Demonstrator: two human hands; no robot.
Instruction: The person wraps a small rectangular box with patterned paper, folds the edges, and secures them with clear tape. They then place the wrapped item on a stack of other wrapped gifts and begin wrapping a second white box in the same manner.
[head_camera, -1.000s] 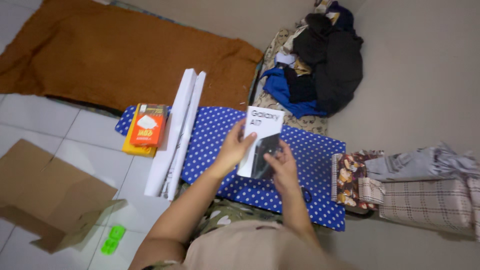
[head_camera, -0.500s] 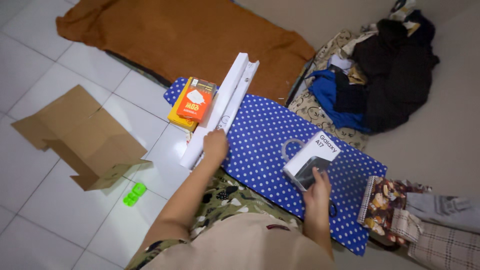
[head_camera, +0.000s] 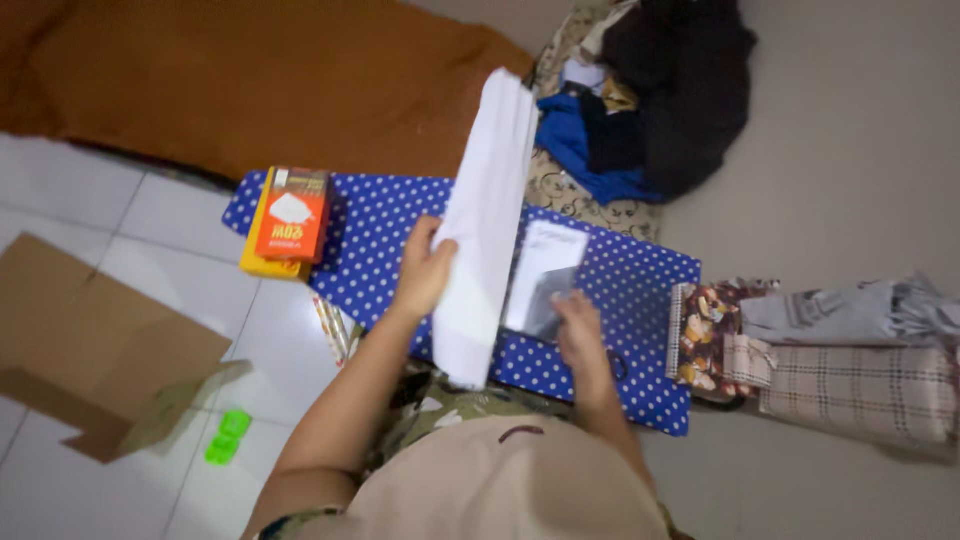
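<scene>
Hands first: your left hand (head_camera: 425, 272) has its grip closed around a long white roll of paper (head_camera: 485, 220), lifted clear and tilted above the blue polka-dot sheet (head_camera: 400, 225) spread on the floor. Your right hand (head_camera: 578, 325) rests fingers-down on the lower end of a white phone box (head_camera: 545, 275) lying flat on that sheet, pressing rather than clasping it. An orange box (head_camera: 291, 215) sits on a yellow one at the sheet's left corner. Flattened cardboard (head_camera: 90, 345) and a green plastic piece (head_camera: 227, 438) lie on the tiles.

Beige top, heart-patterned bottoms, bare forearms
</scene>
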